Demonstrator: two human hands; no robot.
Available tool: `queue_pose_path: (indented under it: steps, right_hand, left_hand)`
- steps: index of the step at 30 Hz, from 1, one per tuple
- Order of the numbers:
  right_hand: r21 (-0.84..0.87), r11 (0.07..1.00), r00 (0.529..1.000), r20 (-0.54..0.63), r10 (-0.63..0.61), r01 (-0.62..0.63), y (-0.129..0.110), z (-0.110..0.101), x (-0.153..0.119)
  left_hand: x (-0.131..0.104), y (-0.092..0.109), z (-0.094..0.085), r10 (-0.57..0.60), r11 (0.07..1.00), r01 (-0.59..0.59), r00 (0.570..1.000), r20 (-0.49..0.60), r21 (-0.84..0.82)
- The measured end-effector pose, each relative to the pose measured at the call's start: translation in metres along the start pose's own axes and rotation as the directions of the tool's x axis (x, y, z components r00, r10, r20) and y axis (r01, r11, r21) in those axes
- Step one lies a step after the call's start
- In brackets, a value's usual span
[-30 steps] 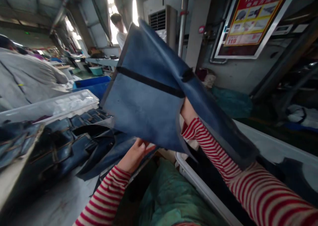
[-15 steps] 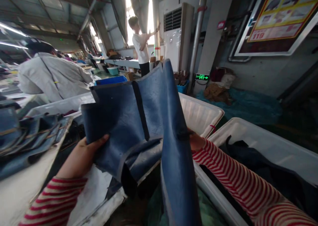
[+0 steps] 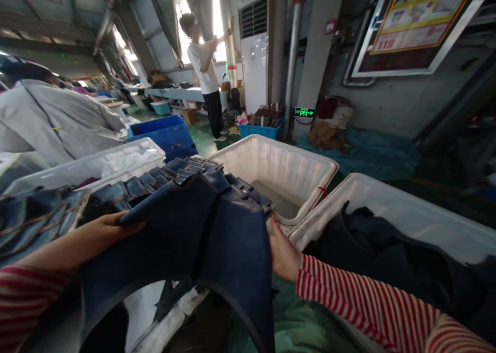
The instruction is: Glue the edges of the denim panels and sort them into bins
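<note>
Between my hands spreads a dark blue sheet piece (image 3: 166, 234), smooth like leather or coated fabric, with a black strip down its middle and a curved cutout at its lower edge. My left hand (image 3: 104, 234) grips its left edge, thumb on top and the other fingers hidden beneath. At the right edge, my right hand (image 3: 283, 249) holds the piece with the thumb up along its side. Just beyond it, a row of overlapping similar blue pieces (image 3: 155, 180) lies on the work surface.
A white plastic bin (image 3: 313, 164) stands ahead, and another white bin (image 3: 418, 208) with dark material (image 3: 387, 255) is at my right. A blue crate (image 3: 163, 136) sits beyond the pieces. One person in grey (image 3: 58, 115) is at left; another in white (image 3: 203, 63) stands farther back.
The blue piece has come down from an upright, folded position and is now spread flatter and lower. Both hands still hold it; the row of pieces behind now shows.
</note>
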State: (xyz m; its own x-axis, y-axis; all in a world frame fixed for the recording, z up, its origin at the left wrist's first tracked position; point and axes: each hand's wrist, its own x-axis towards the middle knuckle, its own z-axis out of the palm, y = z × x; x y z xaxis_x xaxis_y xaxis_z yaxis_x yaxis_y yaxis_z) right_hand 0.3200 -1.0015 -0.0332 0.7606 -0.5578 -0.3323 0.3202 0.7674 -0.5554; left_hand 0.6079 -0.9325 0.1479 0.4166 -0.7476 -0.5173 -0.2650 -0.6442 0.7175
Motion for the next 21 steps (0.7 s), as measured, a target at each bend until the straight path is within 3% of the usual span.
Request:
queue_pose_path:
  steps: [2, 4, 6, 8, 10, 11, 13, 16, 21]
  right_hand:
    - [-0.098, 0.991, 0.995, -0.046, 0.089, -0.093, 0.001, -0.007, 0.006]
    - [-0.174, 0.968, 0.974, -0.169, 0.153, -0.182, -0.001, -0.008, 0.017]
    - [-0.165, 0.966, 0.949, -0.281, 0.145, -0.197, -0.007, 0.001, 0.031]
    - [-0.104, 0.984, 0.943, -0.315, 0.104, -0.144, -0.013, 0.016, 0.045]
    - [-0.054, 0.994, 0.964, -0.253, 0.080, -0.096, -0.016, 0.031, 0.057]
    - [-0.046, 0.994, 0.975, -0.204, 0.083, -0.094, -0.015, 0.037, 0.062]
    - [-0.052, 0.991, 0.987, -0.109, 0.118, -0.124, -0.007, 0.043, 0.072]
    - [-0.049, 0.976, 0.975, -0.086, 0.207, -0.212, 0.011, 0.041, 0.087]
    - [-0.001, 0.958, 0.946, -0.160, 0.282, -0.285, 0.027, 0.033, 0.107]
  left_hand:
    - [0.013, -0.001, -0.002, 0.001, 0.999, -0.001, 1.000, 0.024, 0.037]
    - [0.032, 0.002, -0.007, 0.064, 0.990, -0.068, 0.997, 0.032, 0.127]
    - [0.055, 0.014, -0.016, 0.193, 0.916, -0.176, 0.981, -0.011, 0.362]
    - [0.074, 0.033, -0.024, 0.369, 0.677, -0.202, 0.925, -0.089, 0.708]
    - [0.086, 0.057, -0.026, 0.529, 0.408, -0.108, 0.837, -0.138, 0.907]
    - [0.090, 0.069, -0.024, 0.577, 0.319, -0.062, 0.804, -0.142, 0.946]
    - [0.094, 0.087, -0.015, 0.611, 0.230, -0.032, 0.783, -0.119, 0.973]
    - [0.108, 0.096, 0.006, 0.595, 0.293, -0.150, 0.802, -0.057, 0.944]
    - [0.155, 0.078, 0.028, 0.580, 0.497, -0.279, 0.811, -0.076, 0.822]
